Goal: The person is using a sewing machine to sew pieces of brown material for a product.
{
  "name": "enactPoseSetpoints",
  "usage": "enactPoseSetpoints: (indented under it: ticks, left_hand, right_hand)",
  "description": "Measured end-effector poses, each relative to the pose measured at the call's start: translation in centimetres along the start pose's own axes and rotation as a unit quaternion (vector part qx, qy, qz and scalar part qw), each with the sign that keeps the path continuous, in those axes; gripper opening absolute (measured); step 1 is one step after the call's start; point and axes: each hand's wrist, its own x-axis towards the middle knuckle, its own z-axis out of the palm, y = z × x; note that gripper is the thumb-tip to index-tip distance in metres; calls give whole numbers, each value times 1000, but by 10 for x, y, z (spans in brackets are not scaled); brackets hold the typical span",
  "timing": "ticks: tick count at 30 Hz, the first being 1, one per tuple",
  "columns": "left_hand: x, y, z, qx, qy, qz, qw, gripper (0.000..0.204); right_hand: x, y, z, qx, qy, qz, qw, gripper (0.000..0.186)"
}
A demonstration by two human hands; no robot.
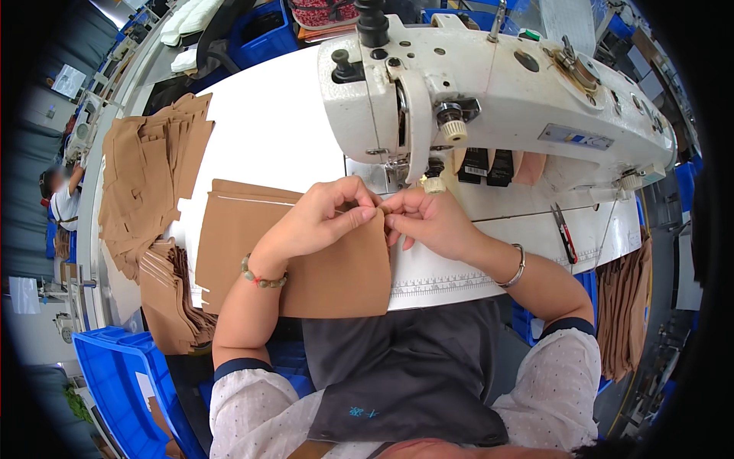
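Observation:
A flat brown fabric panel lies on the white sewing table, its near edge by my lap. At its upper right corner my left hand pinches the fabric edge between thumb and fingers. Right beside it, my right hand is closed on the same corner, the fingertips of both hands nearly touching. Just beyond my hands is the needle and presser foot area of a white sewing machine. Another brown layer shows along the panel's far edge.
Stacked brown cut pieces lie on the left, with a folded bundle nearer. Red-handled thread snips rest on the right. A blue crate stands lower left. Brown pieces hang at the right. Another person sits far left.

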Motion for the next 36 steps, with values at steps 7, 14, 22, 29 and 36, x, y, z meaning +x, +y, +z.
enactPoseSetpoints:
  ticks: [7,14,22,29,36]
  left_hand:
    - [2,1,0,91,18,34,995,15]
    - [-1,1,1,30,13,15,999,15]
    - [-4,4,1,20,3,6,1000,15]
    - [-3,10,17,95,89,21,991,11]
    - [-3,13,17,176,133,68,973,8]
  right_hand:
    - [-2,-4,1,-40,-1,10,999,20]
    - [-1,-8,1,-6,7,39,999,19]
    - [-1,-5,4,-5,32,24,999,16]
    - [0,3,3,4,31,-4,999,16]
    - [-2,-7,5,24,36,-13,999,18]
